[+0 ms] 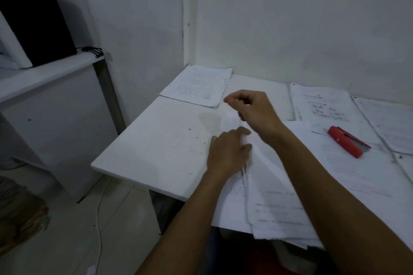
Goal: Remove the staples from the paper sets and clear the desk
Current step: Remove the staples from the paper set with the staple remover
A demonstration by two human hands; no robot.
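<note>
Left hand: my left hand (228,152) lies flat on the near paper set (274,198), fingers straight and pressing its left edge down onto the bench (156,140).
Right hand: my right hand (250,107) is raised over the far corner of that set, fingers curled with thumb and forefinger pinched together – whether a staple sits between them is too small and blurred to tell.
Paper set in hand: a thick stack of printed sheets at the near edge of the bench, its near end hanging over the edge toward me.
Other papers: one set (197,86) lies in the far left corner against the wall; two more (324,105) and (388,125) lie to the right.
Stapler: a red stapler (347,142) rests on the sheets to the right, apart from both hands.
How it will handle: the paper is light, soft and floppy, and tears easily at the stapled corner – I judge it best to hold the stack down close to that corner and pull the staple gently.
Slip risk: loose sheets slide over each other, so the overhanging end could fan out or drop.
</note>
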